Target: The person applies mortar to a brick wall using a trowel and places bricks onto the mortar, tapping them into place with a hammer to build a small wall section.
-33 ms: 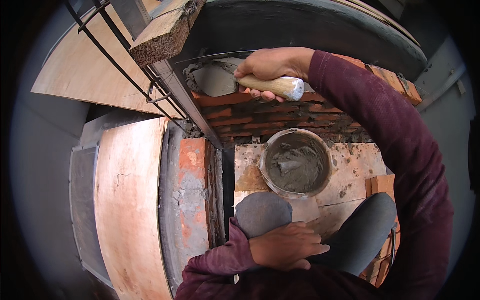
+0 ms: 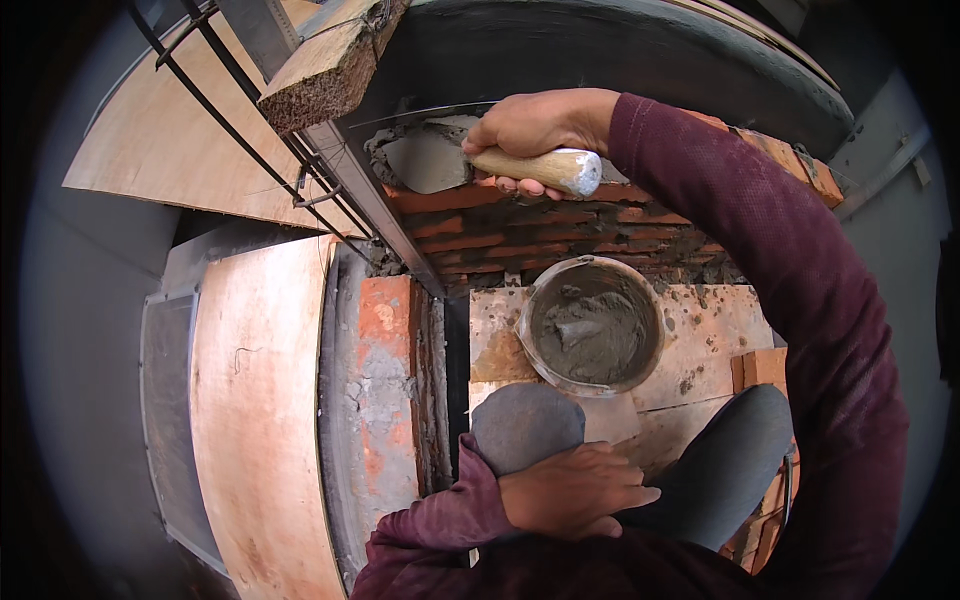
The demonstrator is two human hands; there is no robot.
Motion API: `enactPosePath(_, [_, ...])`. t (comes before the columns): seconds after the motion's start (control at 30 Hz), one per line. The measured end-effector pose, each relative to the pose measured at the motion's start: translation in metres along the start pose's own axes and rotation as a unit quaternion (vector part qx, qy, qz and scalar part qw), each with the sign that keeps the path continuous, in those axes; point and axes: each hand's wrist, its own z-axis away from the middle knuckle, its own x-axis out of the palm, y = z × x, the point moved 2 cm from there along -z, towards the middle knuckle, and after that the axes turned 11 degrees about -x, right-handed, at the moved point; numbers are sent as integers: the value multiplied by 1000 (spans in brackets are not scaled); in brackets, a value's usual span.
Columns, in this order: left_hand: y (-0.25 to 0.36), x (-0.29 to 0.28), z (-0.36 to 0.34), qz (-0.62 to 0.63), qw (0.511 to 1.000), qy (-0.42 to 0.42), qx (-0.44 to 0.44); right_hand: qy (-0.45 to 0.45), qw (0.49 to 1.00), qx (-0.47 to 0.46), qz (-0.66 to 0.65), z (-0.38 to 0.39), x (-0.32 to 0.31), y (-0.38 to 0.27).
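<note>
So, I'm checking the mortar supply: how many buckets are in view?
1. The bucket stands on the wooden boards, between the brick wall and the person's left knee, with grey mortar inside. Others may be hidden from this single view.

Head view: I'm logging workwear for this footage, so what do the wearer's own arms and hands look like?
Both arms wear long, dark maroon sleeves; the right sleeve has a finely textured weave, and the left sleeve matches in colour. The left hand and right hand are gloveless, with no rings visible.
</note>
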Motion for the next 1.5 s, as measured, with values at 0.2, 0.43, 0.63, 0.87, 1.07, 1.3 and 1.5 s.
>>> enactPosePath(0.2, [3,5,13,21,999,41,-15,-7,984,-71,165,31,17,17])
enactPosePath(0.43, [1,0,2,15,999,26,20,159,881,-320,309,9,53,87])
enactPosePath(0.63, [0,0,3,28,999,15,10,137,909,-179,352,40,79,73])
enactPosePath(0.87, [-3,-1,7,33,999,35,24,194,874,-141,422,75,60,97])
enactPosePath(1.07, [-7,1,9,64,996,40,39,241,902,-210,289,107,33,131])
enactPosePath(1.3, [-9,0,1,66,997,31,28,165,872,-133,441,74,-11,89])
enactPosePath(1.5, [-12,-4,6,88,996,14,29,92,989,-17,112,90,-28,72])
